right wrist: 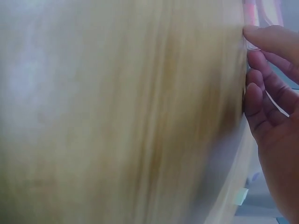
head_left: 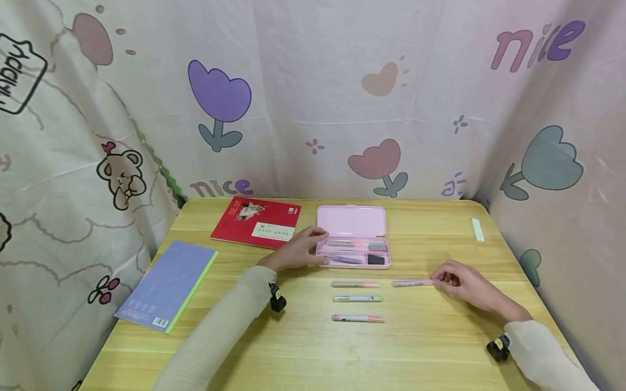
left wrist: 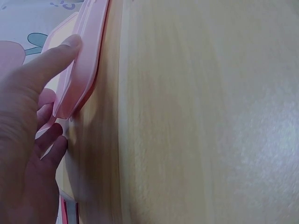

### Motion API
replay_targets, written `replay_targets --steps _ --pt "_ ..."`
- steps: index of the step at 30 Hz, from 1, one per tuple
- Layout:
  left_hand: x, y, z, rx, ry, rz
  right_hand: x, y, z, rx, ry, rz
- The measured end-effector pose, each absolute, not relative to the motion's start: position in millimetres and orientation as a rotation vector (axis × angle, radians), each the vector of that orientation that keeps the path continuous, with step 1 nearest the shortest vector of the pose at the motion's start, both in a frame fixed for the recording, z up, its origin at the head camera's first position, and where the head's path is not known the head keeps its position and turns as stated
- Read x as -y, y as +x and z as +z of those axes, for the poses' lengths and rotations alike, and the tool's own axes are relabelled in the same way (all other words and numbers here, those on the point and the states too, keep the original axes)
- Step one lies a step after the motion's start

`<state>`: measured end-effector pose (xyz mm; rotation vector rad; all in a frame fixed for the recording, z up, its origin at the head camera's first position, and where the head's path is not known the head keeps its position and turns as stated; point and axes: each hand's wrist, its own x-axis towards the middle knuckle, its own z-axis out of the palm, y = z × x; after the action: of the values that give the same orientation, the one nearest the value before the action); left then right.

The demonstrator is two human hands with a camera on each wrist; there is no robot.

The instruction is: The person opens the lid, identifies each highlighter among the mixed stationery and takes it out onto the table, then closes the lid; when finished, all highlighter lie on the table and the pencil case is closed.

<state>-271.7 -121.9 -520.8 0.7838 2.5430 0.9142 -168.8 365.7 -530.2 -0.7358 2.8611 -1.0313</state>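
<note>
A pink pencil case [head_left: 351, 221] lies with its lid up on the table. My left hand [head_left: 299, 250] grips its left end; in the left wrist view the thumb is on the front wall of the case [left wrist: 86, 70], fingers at the end. Inside are pens [head_left: 344, 259], a grey block [head_left: 377, 246] and a black block [head_left: 375, 260]. My right hand [head_left: 462, 282] pinches the pink right end of a slim purple-and-pink pen [head_left: 411, 283], low over the table. Three similar pens, pinkish [head_left: 354, 284], green-tipped [head_left: 357, 298] and pink-tipped [head_left: 358, 319], lie in front of the case.
A red booklet [head_left: 230, 225] lies behind my left hand. Farther left is a blue-purple notebook [head_left: 166, 282] with a green edge. A small pale-green bar [head_left: 477, 230] sits at the back right of the wooden table [head_left: 313, 358]. Printed curtains [head_left: 303, 98] hang around it.
</note>
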Motion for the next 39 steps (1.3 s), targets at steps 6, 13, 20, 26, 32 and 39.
replay_targets --steps 6,13,20,26,32,39 --pt "122 -271 -521 -2.547 0.778 0.909 -365 -168 -531 -2.868 -0.716 -1.023" --pt "121 -271 -520 -2.543 0.778 0.907 -365 -168 -532 -2.869 -0.718 -1.031" --pt "121 -271 -520 -2.543 0.788 0.900 -366 -168 -532 -2.875 -0.729 -1.032" --pt "122 -272 -521 -2.550 0.792 0.901 -366 -168 -532 -2.869 -0.705 -1.038" --pt "122 -271 -521 -2.548 0.787 0.903 -365 -170 -532 -2.877 -0.662 -1.043" --pt "122 -271 -521 -2.554 0.784 0.907 -352 -186 -515 -2.948 -0.644 -1.021"
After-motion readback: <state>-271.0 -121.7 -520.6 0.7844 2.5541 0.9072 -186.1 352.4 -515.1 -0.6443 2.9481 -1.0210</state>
